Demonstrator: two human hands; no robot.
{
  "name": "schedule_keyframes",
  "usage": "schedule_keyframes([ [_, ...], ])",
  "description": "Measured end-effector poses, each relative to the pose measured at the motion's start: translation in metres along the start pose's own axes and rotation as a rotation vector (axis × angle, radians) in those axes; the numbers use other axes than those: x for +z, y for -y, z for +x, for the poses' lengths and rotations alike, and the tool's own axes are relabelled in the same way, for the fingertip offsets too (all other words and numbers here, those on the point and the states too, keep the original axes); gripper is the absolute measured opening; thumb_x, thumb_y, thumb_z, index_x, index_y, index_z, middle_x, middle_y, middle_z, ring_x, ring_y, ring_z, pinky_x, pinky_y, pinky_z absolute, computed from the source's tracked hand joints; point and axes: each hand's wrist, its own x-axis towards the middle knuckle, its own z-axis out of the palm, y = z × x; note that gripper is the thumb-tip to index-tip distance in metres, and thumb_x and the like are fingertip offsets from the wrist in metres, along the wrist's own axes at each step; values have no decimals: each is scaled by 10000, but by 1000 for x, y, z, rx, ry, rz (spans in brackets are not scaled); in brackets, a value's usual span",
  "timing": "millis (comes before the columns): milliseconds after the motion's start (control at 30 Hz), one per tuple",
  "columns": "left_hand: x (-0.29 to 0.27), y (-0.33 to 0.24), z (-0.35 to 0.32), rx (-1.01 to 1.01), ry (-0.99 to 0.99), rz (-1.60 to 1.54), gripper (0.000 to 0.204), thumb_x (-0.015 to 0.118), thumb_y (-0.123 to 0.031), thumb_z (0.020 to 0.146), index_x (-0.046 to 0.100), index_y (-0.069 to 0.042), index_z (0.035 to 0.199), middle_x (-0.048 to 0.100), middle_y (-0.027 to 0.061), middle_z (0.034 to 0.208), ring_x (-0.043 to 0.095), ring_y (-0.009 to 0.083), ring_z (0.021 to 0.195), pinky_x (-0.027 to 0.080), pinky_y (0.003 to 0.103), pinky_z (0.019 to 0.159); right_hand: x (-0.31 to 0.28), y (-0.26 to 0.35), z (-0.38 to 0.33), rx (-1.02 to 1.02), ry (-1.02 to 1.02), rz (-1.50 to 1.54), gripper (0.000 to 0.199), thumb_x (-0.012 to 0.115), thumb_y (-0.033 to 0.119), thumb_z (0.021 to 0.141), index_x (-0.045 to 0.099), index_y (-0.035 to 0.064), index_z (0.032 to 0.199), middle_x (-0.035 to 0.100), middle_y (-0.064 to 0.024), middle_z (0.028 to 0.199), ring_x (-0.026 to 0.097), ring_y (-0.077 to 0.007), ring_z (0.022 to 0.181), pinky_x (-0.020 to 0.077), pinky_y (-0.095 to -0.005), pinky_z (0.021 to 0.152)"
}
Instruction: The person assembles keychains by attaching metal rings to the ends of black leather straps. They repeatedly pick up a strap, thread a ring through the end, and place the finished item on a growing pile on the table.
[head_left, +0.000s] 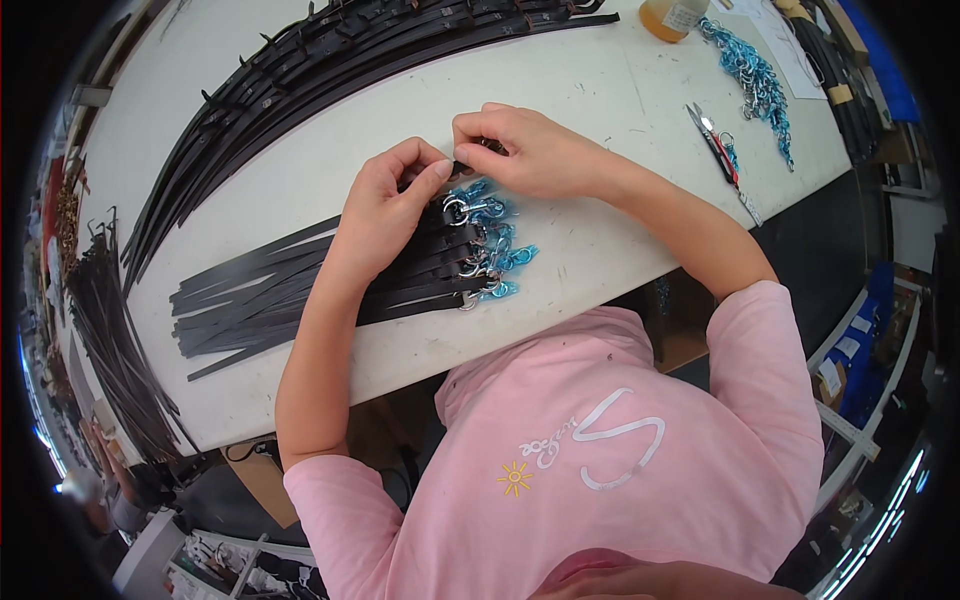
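Thumb and fingers of my left hand (390,200) are closed in a pinch on the end of a black strap (459,169). Close beside it, my right hand (530,150) curls its fingers and pinches the same short dark end; most of that piece is hidden by the fingers. Under and beside my left forearm lies a fanned pile of flat black straps (250,300), their loose tails toward the left. At the pile's right end sit several silver metal clasps (470,265), partly wrapped in blue film (522,257).
Long black straps (330,80) curve across the table's far side. A bundle of thin dark straps (115,340) hangs over the left edge. At the right are snips (713,143), a heap of blue-wrapped metal hooks (752,85) and a container of amber liquid (668,18).
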Motion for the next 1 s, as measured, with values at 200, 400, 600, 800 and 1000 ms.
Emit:
schedule_keyframes([
  [200, -2, -1, 2, -10, 2, -38, 183, 616, -165, 1014, 640, -6, 927, 529, -46, 736, 442, 44, 705, 375, 229, 632, -11, -2, 2, 83, 81, 154, 191, 539, 221, 1019, 603, 50, 962, 529, -81, 806, 516, -212, 871, 426, -350, 779],
  [400, -4, -2, 2, -64, 17, -46, 196, 610, -180, 1017, 636, -9, 924, 503, -51, 734, 420, 47, 704, 358, 225, 632, 2, -4, -2, -88, -15, -41, 182, 585, 227, 982, 608, 52, 935, 567, -101, 815, 548, -253, 859, 436, -377, 770],
  [600, -9, 1, 3, -44, 67, -10, 205, 610, -192, 1019, 640, -8, 934, 507, -53, 742, 420, 45, 709, 353, 224, 636, 6, -2, 1, -8, -27, -50, 197, 618, 231, 949, 608, 44, 887, 582, -119, 768, 565, -277, 765, 433, -407, 701],
  [800, -9, 4, 1, 11, 65, 37, 204, 615, -188, 1015, 654, 8, 974, 557, -47, 775, 455, 53, 728, 381, 227, 657, 14, -6, 0, -73, -93, -101, 214, 620, 239, 954, 606, 40, 878, 585, -125, 747, 558, -264, 760, 430, -400, 691],
  [1000, -14, 4, 1, 24, -23, 128, 213, 622, -188, 1008, 675, 15, 979, 574, -29, 749, 477, 62, 719, 414, 242, 666, -6, -12, 8, -56, 14, 90, 240, 585, 250, 1009, 653, 21, 1034, 630, -87, 846, 562, -221, 789, 465, -359, 760],
])
